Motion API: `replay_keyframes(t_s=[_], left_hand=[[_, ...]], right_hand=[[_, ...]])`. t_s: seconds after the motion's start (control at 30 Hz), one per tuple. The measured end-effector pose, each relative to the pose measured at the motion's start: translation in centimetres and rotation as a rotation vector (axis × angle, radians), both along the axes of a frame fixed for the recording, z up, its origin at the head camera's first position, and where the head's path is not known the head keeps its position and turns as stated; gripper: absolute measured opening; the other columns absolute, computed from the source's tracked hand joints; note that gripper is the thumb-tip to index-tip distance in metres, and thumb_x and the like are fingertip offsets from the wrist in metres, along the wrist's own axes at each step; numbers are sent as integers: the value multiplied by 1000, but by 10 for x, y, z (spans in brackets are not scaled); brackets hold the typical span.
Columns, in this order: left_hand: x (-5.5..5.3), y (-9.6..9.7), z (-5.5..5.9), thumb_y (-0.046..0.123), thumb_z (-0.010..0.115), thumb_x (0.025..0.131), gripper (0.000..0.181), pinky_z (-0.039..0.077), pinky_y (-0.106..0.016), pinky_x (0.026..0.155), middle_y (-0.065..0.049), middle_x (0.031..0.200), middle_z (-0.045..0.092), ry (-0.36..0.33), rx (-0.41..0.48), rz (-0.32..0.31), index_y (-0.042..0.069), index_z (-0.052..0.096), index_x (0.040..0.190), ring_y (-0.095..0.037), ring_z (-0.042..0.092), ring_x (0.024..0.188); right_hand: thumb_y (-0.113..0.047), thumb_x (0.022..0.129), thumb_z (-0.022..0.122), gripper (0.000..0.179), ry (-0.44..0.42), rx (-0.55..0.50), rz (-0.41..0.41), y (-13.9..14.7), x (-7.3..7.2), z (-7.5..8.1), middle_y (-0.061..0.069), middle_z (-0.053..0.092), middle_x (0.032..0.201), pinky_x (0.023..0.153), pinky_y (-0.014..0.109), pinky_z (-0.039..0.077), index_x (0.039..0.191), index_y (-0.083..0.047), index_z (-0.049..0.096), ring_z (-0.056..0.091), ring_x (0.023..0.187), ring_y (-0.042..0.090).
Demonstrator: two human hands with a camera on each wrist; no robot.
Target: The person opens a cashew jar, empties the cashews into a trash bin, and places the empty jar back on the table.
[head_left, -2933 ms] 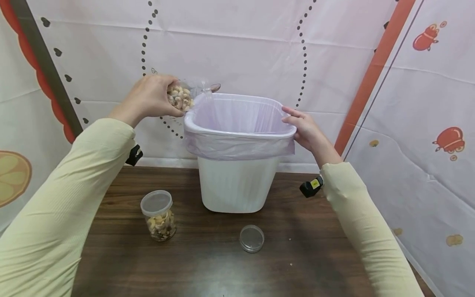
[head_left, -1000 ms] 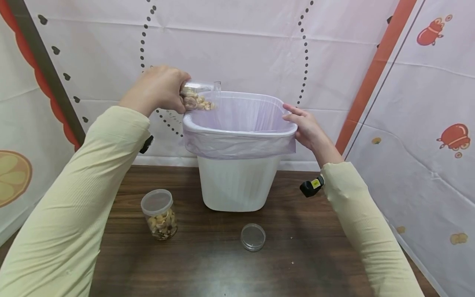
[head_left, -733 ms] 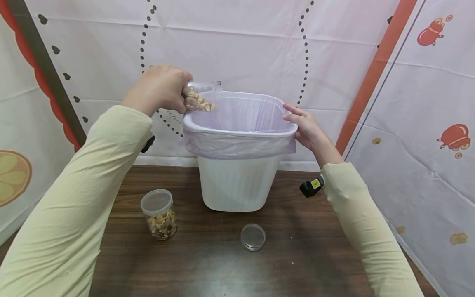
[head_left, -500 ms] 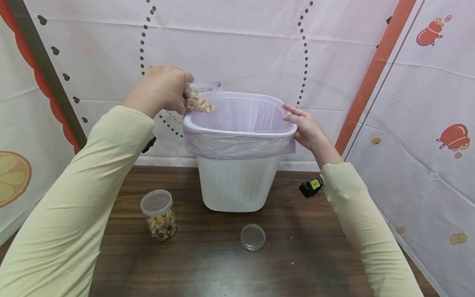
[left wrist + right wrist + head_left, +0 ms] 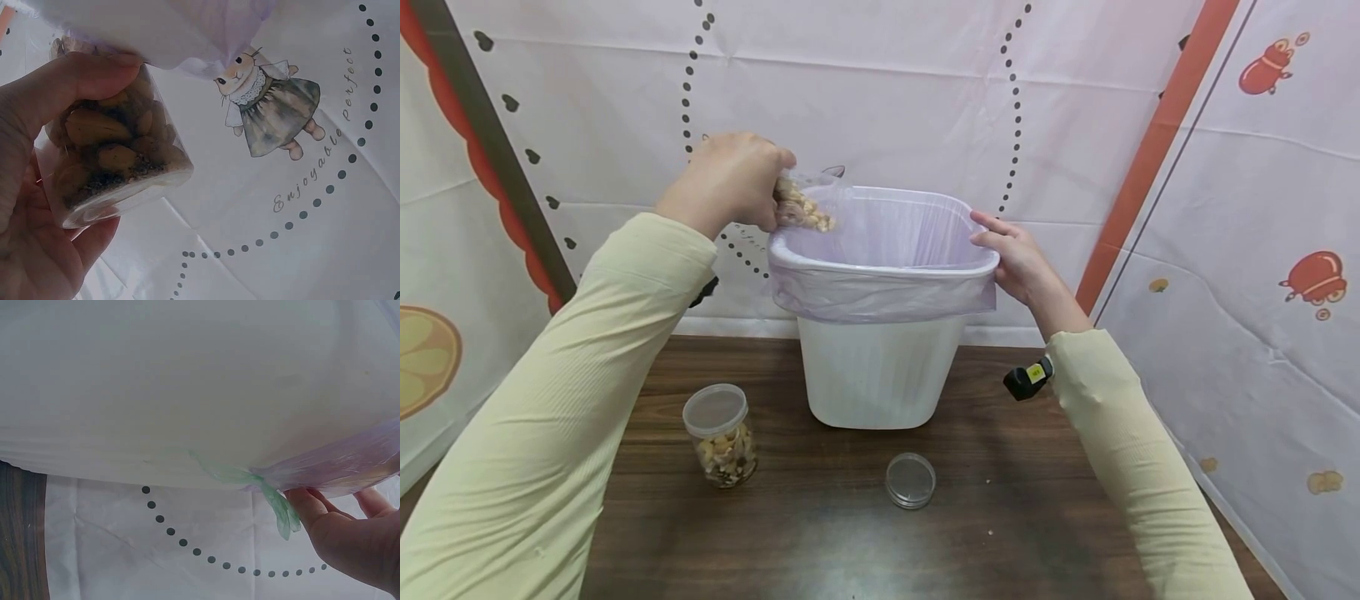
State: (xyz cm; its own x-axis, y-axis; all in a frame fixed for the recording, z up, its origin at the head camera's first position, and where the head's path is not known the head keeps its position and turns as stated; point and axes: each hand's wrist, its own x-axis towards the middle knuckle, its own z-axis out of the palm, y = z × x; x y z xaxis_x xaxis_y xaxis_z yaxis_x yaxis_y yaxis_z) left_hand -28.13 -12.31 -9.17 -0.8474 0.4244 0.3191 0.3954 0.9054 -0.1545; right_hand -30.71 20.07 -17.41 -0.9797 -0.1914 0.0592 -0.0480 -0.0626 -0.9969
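Note:
My left hand (image 5: 730,183) grips a clear plastic jar (image 5: 805,205) of cashew nuts, tilted with its mouth over the left rim of a white trash bin (image 5: 880,375). The nuts lie along the jar's lower side. In the left wrist view, thumb and fingers wrap the jar (image 5: 119,144), and dark crumbs cling near its base. A pale purple bag (image 5: 883,296) lines the bin and folds down over the rim. At the right rim, my right hand (image 5: 1015,260) holds the bin's edge through the liner; a green tie (image 5: 278,503) hangs beside its fingers in the right wrist view.
A second jar (image 5: 722,437) of nuts, capped with a translucent lid, stands on the dark wooden table (image 5: 805,542) at front left. In front of the bin lies a clear round lid (image 5: 911,481). Small crumbs dot the table to its right. A printed cloth (image 5: 880,108) hangs behind.
Since the earliest frame, my left hand has moved right and tipped the jar in over the bin, the nuts shifting toward its mouth. The right hand stays at the rim.

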Motion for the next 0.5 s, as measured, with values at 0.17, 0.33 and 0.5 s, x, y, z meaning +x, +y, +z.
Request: replay_keyframes(t_s=[0.17, 0.33, 0.5], left_hand=[[0, 1, 1, 5, 66, 61, 57, 43, -56, 79, -20, 110, 59, -4, -28, 5, 3, 56, 116, -41, 52, 98], [0, 3, 1, 7, 66, 63, 52, 43, -54, 77, -19, 105, 59, -10, -41, 14, 3, 56, 114, -39, 53, 95], [-1, 3, 2, 8, 69, 61, 57, 44, -54, 77, -20, 106, 59, -10, -42, 11, 2, 56, 116, -39, 53, 95]], right_hand=[[1, 92, 40, 57, 3, -14, -2, 0, -1, -1, 7, 12, 154, 110, 40, 22, 146, -8, 23, 19, 139, 27], [2, 92, 40, 57, -1, -29, -8, 0, -2, -2, 8, 14, 154, 110, 41, 22, 146, -8, 23, 20, 138, 27], [3, 91, 39, 58, -1, -42, -5, 0, -3, -2, 8, 13, 154, 111, 40, 21, 146, -8, 23, 19, 138, 26]])
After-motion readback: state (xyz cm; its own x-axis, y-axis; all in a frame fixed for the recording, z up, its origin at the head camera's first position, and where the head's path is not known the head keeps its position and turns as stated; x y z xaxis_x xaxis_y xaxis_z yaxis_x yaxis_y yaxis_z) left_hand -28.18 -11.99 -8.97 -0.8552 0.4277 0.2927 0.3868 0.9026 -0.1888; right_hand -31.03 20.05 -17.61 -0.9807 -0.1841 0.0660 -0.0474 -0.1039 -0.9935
